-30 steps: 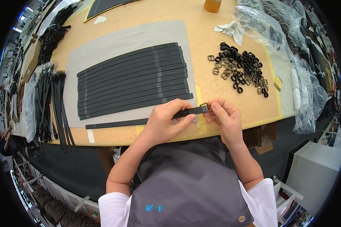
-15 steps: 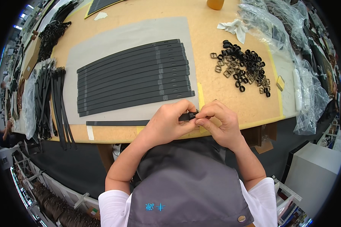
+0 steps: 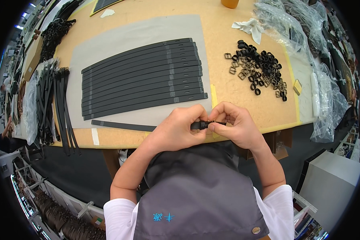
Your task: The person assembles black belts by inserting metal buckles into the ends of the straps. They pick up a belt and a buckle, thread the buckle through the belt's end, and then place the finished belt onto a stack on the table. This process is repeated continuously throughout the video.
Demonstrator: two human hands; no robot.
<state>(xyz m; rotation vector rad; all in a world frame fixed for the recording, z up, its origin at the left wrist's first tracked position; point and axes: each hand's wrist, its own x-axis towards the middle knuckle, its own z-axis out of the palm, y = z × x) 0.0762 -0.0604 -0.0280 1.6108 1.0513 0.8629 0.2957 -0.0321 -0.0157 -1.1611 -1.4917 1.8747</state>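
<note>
My left hand (image 3: 180,127) pinches a long black strap (image 3: 124,125) close to its right end, while the rest of it trails leftward along the table's front edge. At that end sits a black loop (image 3: 204,125). My right hand (image 3: 238,125) is closed with thumb and forefinger on the strap end and a small buckle (image 3: 213,122), which the fingers partly cover. Beyond my hands, a row of flat black straps (image 3: 144,76) lies side by side on a grey sheet (image 3: 156,28). Strips of clear tape cross them near both ends.
Right of the sheet lies a pile of black loops and metal buckles (image 3: 262,66), with a white cloth (image 3: 250,29) behind it. Finished-looking black straps (image 3: 62,104) hang over the table's left front edge. Clear plastic bags (image 3: 328,104) line the right side.
The strap end and buckle show more between my hands, which have drawn slightly apart. The strap's left end has tilted up a little.
</note>
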